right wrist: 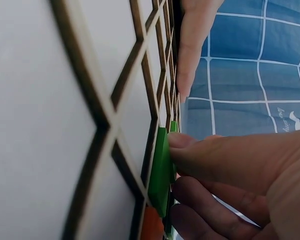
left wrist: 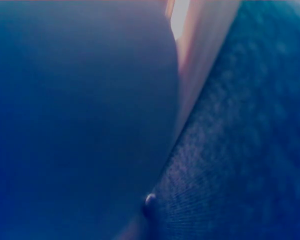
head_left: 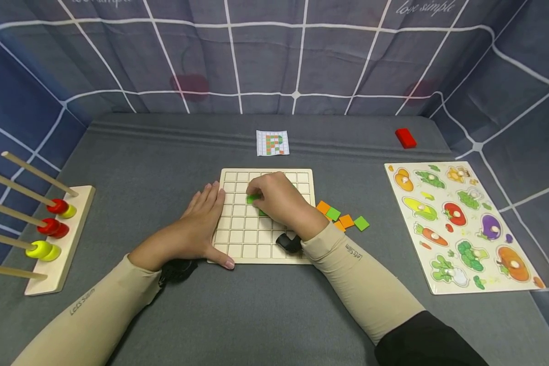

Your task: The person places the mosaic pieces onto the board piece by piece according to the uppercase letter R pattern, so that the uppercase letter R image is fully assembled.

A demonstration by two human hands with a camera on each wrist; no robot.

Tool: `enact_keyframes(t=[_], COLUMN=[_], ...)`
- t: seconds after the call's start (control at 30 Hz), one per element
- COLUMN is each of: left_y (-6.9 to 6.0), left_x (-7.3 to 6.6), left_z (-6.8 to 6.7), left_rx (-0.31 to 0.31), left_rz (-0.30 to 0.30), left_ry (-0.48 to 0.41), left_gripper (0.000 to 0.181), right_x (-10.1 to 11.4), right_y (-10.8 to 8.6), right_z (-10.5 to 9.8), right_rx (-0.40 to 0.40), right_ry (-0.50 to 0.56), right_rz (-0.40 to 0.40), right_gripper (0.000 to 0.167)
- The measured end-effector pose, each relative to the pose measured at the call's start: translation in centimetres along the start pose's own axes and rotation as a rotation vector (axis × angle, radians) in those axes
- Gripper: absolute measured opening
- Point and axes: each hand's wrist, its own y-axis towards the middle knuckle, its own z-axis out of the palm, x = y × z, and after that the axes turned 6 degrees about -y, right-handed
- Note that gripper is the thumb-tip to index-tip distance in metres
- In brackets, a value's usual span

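Note:
A wooden grid board [head_left: 238, 236] lies flat on the grey cloth. My left hand [head_left: 196, 223] rests along its left side, fingers straight and the thumb across the near left corner. Over the board's middle, my right hand [head_left: 279, 201] pinches a small green square tile [head_left: 251, 199] at the grid. In the right wrist view, the thumb and curled fingers meet around green, beside another green tile [right wrist: 160, 172] and an orange tile [right wrist: 151, 224] in the grid. The right hand hides much of the laid tiles. The left wrist view is blurred and mostly blocked.
Loose orange and green tiles [head_left: 346, 220] lie right of the board. Behind it is a pattern card [head_left: 273, 143]. A peg stand with rings [head_left: 80, 211] is at left, a vegetable puzzle board [head_left: 439, 203] at right, and a red block [head_left: 405, 138] at the back right.

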Motion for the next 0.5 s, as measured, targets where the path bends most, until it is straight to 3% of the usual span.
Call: enact_keyframes(t=[0.5], left_y=[0.07], left_x=[0.06], left_z=[0.01], left_rx=[0.001], left_rz=[0.0], left_ry=[0.009], left_gripper=[0.168], right_x=[0.22], right_y=[-0.37], right_z=[-0.42], right_rx=[-0.011], right_ry=[-0.027], right_rz=[-0.005], right_gripper=[0.019])
